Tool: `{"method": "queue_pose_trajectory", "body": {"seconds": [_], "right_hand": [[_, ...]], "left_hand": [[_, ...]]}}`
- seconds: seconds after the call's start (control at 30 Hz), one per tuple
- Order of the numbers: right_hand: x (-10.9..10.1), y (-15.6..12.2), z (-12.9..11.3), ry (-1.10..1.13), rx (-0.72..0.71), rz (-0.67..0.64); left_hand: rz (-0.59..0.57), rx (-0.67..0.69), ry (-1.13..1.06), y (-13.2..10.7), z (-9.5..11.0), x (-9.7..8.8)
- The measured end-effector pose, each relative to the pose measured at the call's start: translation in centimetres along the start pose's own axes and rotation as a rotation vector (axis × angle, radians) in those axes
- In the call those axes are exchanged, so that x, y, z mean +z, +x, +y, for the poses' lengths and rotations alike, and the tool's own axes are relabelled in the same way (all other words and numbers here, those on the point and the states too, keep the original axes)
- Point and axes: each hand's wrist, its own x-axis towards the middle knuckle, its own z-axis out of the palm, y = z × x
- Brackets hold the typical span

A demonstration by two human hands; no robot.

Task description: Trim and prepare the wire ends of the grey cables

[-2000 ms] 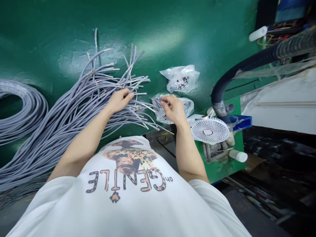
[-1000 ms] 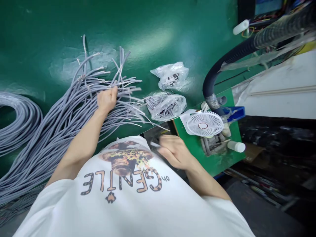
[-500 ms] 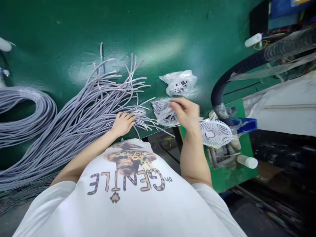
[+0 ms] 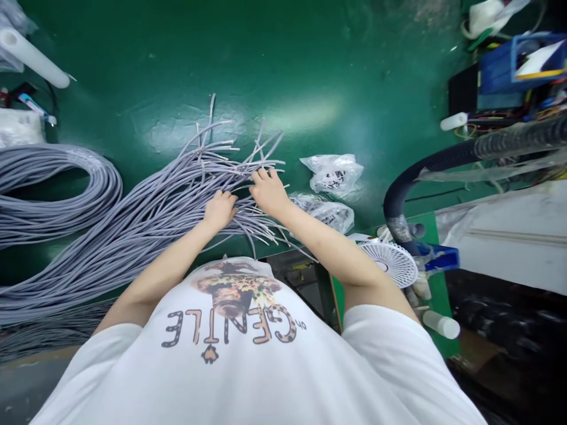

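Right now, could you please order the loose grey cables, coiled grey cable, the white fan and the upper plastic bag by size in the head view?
1. Loose grey cables
2. Coiled grey cable
3. White fan and upper plastic bag: too alike to rank; the fan is partly hidden.

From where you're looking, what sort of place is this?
Probably a cable workshop: a bundle of grey cables on a green workbench, near a clear plastic bag of small parts.
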Motion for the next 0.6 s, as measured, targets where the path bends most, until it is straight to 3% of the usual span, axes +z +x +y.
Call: {"method": "queue_pose_trajectory", "body": {"seconds": [0.1,0.17,0.37,0.47,0.6], "right_hand": [[-2.2,-2.3,-0.3,-0.032,-0.095,-0.074],[-3.4,-3.8,-0.2,-0.019,-0.069,-0.186],[-4.7,-7.9,1.7,0.001,0.248,-0.419],[-4.8,-10.0,1.6,-0.003,0.34,-0.468],[-5.5,-12.5,-0.5,0.199,0.202,-0.439]], "left_hand": [[-0.079,0.119,0.055,1.1,-0.3,0.1],[-0.104,0.108,0.035,1.3,-0.4,0.4],[-0.103,0.027,-0.005,1.0,-0.8,1.3],[-0.088,0.018,0.002,1.2,-0.9,1.6],[-0.064,0.02,0.011,1.3,-1.0,2.3]]}}
